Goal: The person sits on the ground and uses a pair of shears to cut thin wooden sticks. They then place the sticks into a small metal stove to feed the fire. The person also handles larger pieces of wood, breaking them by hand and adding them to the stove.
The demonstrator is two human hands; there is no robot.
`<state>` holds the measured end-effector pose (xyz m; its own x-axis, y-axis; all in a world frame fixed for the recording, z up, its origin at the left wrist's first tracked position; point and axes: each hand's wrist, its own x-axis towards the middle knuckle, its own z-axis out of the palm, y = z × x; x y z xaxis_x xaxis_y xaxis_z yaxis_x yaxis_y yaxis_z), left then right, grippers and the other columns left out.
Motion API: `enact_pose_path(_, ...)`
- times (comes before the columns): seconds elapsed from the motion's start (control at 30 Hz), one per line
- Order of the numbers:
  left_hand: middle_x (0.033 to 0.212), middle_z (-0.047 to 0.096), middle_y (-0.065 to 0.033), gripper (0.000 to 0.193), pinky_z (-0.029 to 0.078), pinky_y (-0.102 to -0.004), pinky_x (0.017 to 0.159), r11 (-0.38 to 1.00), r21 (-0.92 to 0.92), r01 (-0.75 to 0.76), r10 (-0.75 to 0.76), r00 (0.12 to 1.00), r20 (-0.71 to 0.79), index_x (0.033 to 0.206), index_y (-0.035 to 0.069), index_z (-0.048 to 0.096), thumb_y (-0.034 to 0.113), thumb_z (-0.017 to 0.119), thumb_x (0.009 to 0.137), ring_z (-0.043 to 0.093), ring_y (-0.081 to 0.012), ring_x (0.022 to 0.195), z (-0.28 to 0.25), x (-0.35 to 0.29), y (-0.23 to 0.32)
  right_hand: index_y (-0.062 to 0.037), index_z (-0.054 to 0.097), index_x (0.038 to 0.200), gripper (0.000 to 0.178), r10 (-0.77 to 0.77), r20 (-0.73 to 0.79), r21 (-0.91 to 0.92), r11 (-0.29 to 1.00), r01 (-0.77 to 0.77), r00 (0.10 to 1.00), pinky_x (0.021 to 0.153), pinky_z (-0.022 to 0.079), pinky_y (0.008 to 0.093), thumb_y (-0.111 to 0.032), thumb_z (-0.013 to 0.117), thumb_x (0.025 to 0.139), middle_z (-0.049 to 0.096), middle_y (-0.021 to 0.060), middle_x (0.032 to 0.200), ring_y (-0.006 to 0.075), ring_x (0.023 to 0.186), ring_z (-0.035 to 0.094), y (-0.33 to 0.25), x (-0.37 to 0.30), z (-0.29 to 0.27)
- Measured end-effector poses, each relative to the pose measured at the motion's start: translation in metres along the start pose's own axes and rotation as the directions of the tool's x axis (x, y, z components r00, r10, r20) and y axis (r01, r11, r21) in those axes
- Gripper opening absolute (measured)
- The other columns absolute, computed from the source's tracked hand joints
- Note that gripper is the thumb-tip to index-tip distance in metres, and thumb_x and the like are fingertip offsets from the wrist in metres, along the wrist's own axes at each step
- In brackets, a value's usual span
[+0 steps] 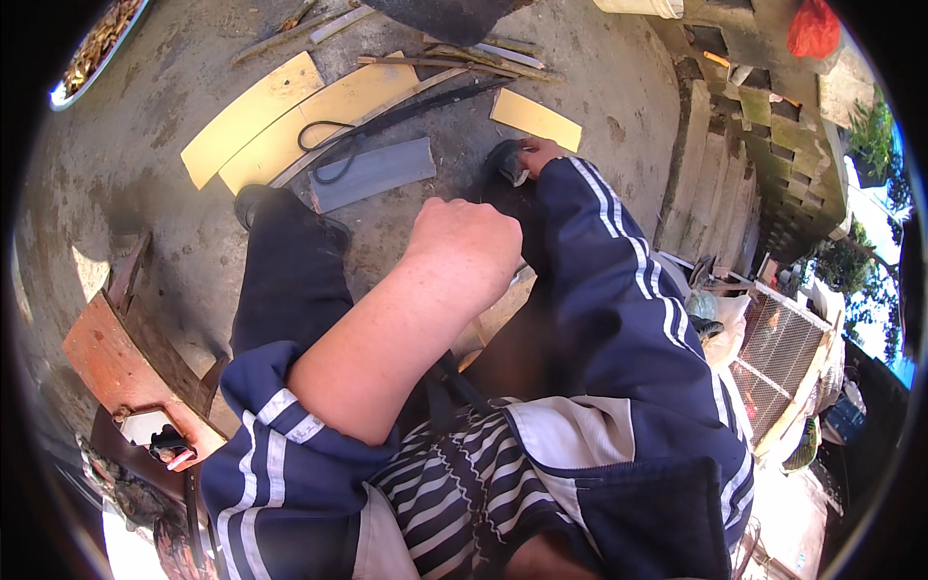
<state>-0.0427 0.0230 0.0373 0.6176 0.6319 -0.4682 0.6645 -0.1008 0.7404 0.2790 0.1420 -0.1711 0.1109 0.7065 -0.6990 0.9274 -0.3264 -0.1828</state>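
My left hand (464,235) is bent into a fist over my lap, its back turned up. The curled fingers are hidden, so what they hold, if anything, cannot be made out. Farther out and to the right, my right hand (539,155) is closed at a dark grey thing (507,162) by my right foot; its kind is unclear. Just beyond that hand lies a short yellow board (536,120). A grey board (375,175) rests on the ground between my feet, with a looped black cord (338,175) across its left end.
Two long yellow boards (253,114) and several thin wood strips (454,60) lie ahead. An orange-brown wooden piece (126,353) stands at my left. To the right are stacked planks (706,179), a block wall (788,184) and a wire-mesh frame (781,333). A red bag (813,29) is at upper right.
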Motion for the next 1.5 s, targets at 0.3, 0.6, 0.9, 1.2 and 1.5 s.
enact_pose_path(0.3, 0.091, 0.062, -0.011, 0.016, 0.047, -0.0384, 0.077, 0.977, 0.205, -0.058, 0.162, 0.824, -0.543, 0.085, 0.003, 0.065, 0.017, 0.061, 0.079, 0.06, -0.0266, 0.09, 0.026, 0.016, 0.028, -0.0028, 0.051, 0.127, 0.044, -0.242, 0.214, 0.399, 0.906, 0.141, 0.947, 0.064, 0.054, 0.0267, -0.006, 0.06, 0.083, 0.066, 0.0117, 0.099, 0.0169, 0.078, 0.066, -0.039, -0.033, 0.071)
enact_pose_path(0.6, 0.092, 0.06, -0.0088, 0.021, 0.042, -0.0361, 0.083, 0.983, -0.15, -0.102, -0.056, 0.618, -0.785, 0.089, 0.002, 0.062, 0.01, 0.063, 0.07, 0.056, -0.0238, 0.094, 0.019, 0.004, 0.019, -0.0073, 0.019, 0.137, 0.074, 0.171, 0.322, 0.754, 0.548, -0.362, 0.931, 0.05, 0.053, 0.0309, -0.007, 0.066, 0.08, 0.059, 0.0167, 0.088, 0.0214, 0.064, 0.062, -0.198, -0.014, 0.245)
enact_pose_path(0.9, 0.102, 0.061, -0.011, 0.024, 0.042, -0.0372, 0.088, 0.96, -0.272, -0.063, -0.2, 0.523, -0.829, 0.092, 0.003, 0.065, 0.014, 0.058, 0.073, 0.055, -0.0246, 0.1, 0.017, -0.038, 0.003, -0.007, 0.036, 0.123, 0.054, 0.371, 0.234, 0.565, 0.7, -0.436, 0.899, 0.045, 0.046, 0.0277, -0.023, 0.067, 0.083, 0.056, 0.0104, 0.083, 0.0164, 0.061, 0.057, -0.234, 0.028, 0.276)
enact_pose_path(1.2, 0.094, 0.059, -0.0112, 0.026, 0.041, -0.0357, 0.081, 0.969, -0.232, -0.079, -0.159, 0.519, -0.84, 0.091, 0.001, 0.062, 0.016, 0.058, 0.069, 0.053, -0.0244, 0.094, 0.03, -0.06, 0.003, -0.0079, 0.039, 0.12, 0.05, 0.113, 0.256, 0.579, 0.778, -0.245, 0.96, 0.043, 0.042, 0.0272, -0.026, 0.067, 0.083, 0.054, 0.0091, 0.079, 0.0151, 0.057, 0.053, -0.134, -0.012, 0.222)
enact_pose_path(1.5, 0.083, 0.061, -0.0065, 0.015, 0.04, -0.0363, 0.075, 0.967, -0.255, -0.008, -0.189, 0.649, -0.737, 0.085, 0.007, 0.066, 0.014, 0.06, 0.074, 0.057, -0.021, 0.082, 0.029, -0.078, 0.004, -0.0088, 0.042, 0.116, 0.046, 0.264, 0.169, 0.524, 0.792, -0.313, 0.95, 0.041, 0.037, 0.0267, -0.029, 0.066, 0.083, 0.052, 0.0078, 0.075, 0.0137, 0.052, 0.048, -0.002, -0.193, 0.036)
